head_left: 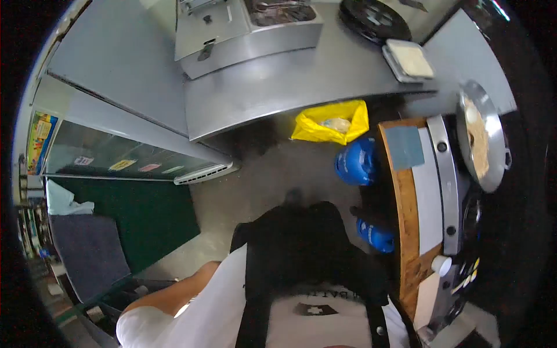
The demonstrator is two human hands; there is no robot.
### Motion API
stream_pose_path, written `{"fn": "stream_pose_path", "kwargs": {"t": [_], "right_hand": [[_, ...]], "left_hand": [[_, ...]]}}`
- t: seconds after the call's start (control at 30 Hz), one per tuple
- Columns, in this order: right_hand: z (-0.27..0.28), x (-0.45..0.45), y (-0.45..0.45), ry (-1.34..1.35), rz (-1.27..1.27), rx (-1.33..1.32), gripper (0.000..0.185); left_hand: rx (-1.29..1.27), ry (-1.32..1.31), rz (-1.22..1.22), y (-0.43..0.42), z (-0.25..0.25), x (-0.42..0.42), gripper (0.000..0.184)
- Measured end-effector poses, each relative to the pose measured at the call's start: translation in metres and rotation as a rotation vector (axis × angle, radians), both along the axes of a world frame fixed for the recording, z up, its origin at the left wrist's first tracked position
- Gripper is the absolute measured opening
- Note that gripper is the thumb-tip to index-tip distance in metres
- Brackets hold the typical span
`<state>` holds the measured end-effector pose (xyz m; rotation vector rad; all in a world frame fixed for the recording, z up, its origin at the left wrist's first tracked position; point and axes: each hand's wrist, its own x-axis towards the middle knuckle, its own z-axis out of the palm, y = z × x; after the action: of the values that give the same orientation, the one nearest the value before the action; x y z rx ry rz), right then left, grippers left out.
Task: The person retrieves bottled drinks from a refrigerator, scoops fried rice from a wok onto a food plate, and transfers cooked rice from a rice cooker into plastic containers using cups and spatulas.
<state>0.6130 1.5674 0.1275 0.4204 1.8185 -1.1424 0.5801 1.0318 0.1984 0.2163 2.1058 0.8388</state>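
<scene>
Neither of my hands can be seen. A bare forearm [200, 281] shows at the lower left beside my white shirt, its hand hidden. A black apron [301, 249] covers my front. Ahead stands a steel counter [272, 87] with a metal fryer-like unit [255, 43] on it. A yellow bag [310, 129] with something pale inside is below the counter's edge. To the right, a wide metal pan [493, 139] holding pale brown food rests on the stove [445, 185].
Blue gas cylinders [355, 162] stand on the floor [249, 185] at right. A glass-fronted fridge [133, 151] is at left, near a dark padded seat [90, 249]. A scale [409, 61] and a black round pan [374, 20] sit on the counter. A white cup [441, 265] is at the stove's near end.
</scene>
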Motion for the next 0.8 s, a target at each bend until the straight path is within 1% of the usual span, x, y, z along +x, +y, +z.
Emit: {"fn": "stream_pose_path", "kwargs": {"t": [0.13,0.23,0.33,0.4,0.43,0.47,0.5,0.57,0.6,0.63,0.67,0.7,0.73,0.77,0.8], "right_hand": [[0.012,-0.056,0.030,-0.084,0.156,0.026,0.020],[0.015,-0.114,0.051,-0.140,0.333,0.017,0.021],[0.020,-0.195,0.062,-0.141,0.639,-0.070,0.021],[0.030,-0.267,0.052,-0.018,0.912,-0.262,0.024],[0.046,-0.317,0.037,0.064,1.046,-0.388,0.026],[0.084,-0.362,0.027,0.122,1.013,-0.296,0.026],[0.135,-0.400,0.020,0.180,0.972,-0.210,0.025],[0.222,-0.456,0.024,0.292,0.773,0.044,0.023],[0.266,-0.475,0.028,0.403,0.634,0.099,0.022],[0.298,-0.495,0.044,0.663,0.712,0.087,0.020],[0.333,-0.502,0.052,0.920,0.721,0.123,0.020],[0.375,-0.505,0.043,1.091,0.746,0.145,0.019],[0.419,-0.513,0.053,1.099,0.864,0.124,0.022],[0.444,-0.520,0.072,1.321,1.089,-0.089,0.031],[0.419,-0.517,0.143,1.863,0.545,-0.190,0.040]], "left_hand": [[0.014,-0.056,0.118,-0.001,-0.006,-0.015,0.029],[0.029,-0.089,0.195,0.005,-0.011,-0.031,0.030],[0.037,-0.110,0.255,0.017,-0.015,-0.055,0.030],[0.044,-0.117,0.294,0.030,-0.018,-0.074,0.031],[0.047,-0.117,0.319,0.039,-0.022,-0.084,0.031],[0.050,-0.116,0.342,0.047,-0.024,-0.097,0.031],[0.054,-0.115,0.368,0.054,-0.024,-0.107,0.032],[0.064,-0.117,0.402,0.066,-0.022,-0.127,0.032],[0.078,-0.125,0.425,0.073,-0.022,-0.136,0.032],[0.093,-0.136,0.451,0.080,-0.022,-0.141,0.033],[0.104,-0.152,0.481,0.083,-0.022,-0.147,0.033],[0.117,-0.169,0.520,0.089,-0.022,-0.149,0.033],[0.139,-0.201,0.560,0.094,-0.021,-0.149,0.033],[0.165,-0.245,0.612,0.097,-0.020,-0.147,0.034],[0.196,-0.306,0.664,0.101,-0.019,-0.144,0.034]]}}
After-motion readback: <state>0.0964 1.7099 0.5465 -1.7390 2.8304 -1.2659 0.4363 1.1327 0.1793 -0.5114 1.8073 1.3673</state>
